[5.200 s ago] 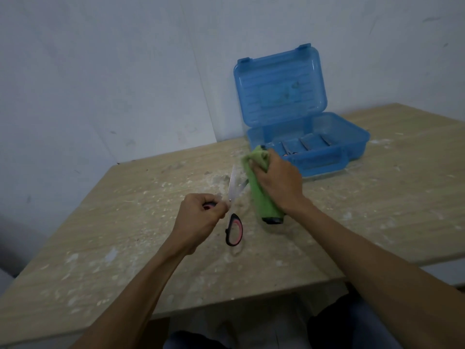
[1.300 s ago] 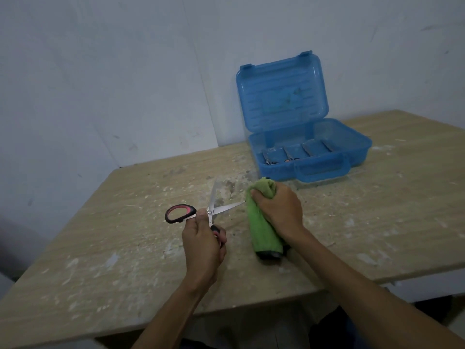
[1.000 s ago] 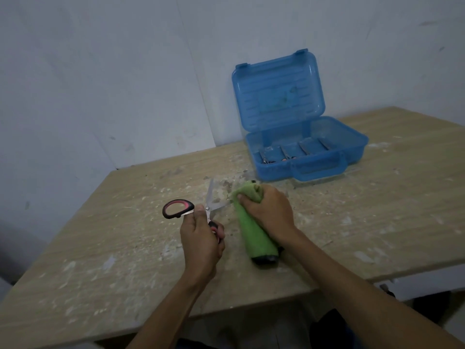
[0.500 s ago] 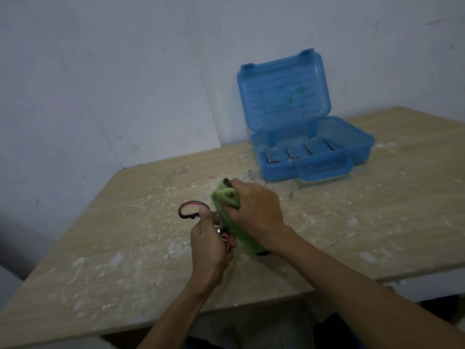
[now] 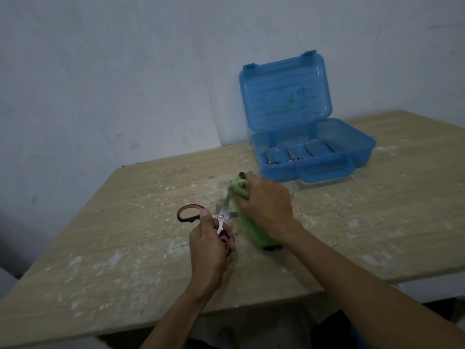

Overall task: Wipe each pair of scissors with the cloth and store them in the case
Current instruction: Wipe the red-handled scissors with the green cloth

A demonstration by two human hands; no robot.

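Observation:
My left hand (image 5: 210,250) grips one handle of a pair of scissors (image 5: 221,217) with black and pink handles; the blades are spread apart above the table. My right hand (image 5: 266,205) is closed around a green cloth (image 5: 247,222) and presses it against the upper blade, whose tip is hidden in the cloth. The blue plastic case (image 5: 314,170) stands open at the back of the table, lid upright, with other scissors lying inside.
The wooden table (image 5: 125,235) is dusty and speckled with white marks. A grey wall corner rises behind it. The table's front edge is close to my body, and its left edge drops off beside the wall.
My right hand has slid the cloth outward along the upper blade, away from the pivot. The blades show again after being covered half a second ago. The left hand keeps its grip.

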